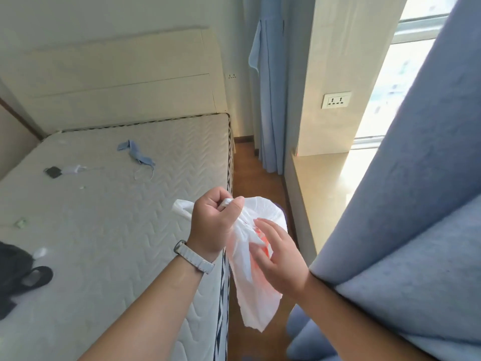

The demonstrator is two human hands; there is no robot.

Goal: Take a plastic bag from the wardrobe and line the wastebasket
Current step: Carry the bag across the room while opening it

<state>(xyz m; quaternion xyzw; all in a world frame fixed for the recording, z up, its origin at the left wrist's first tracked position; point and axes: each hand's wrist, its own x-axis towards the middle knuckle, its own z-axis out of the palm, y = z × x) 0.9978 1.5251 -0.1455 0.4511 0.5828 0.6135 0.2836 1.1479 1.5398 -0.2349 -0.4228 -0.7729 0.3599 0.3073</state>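
A white plastic bag [256, 295] with red print hangs in front of me, over the gap between the bed and the window sill. My left hand [214, 222] is fisted around the bag's gathered top and wears a wristwatch. My right hand [276, 252] lies against the bag's middle, fingers spread and pinching the film. Behind the bag's top, a rounded white-lined rim with a blue edge [279, 208] peeks out near the floor; it may be the wastebasket, mostly hidden. No wardrobe is in view.
A bare quilted mattress [117, 230] fills the left, with a blue face mask [138, 155], small scraps and a black bag [18, 272] on it. A blue curtain [416, 204] hangs at right beside the window sill [320, 183]. A narrow wooden floor strip [252, 175] runs between.
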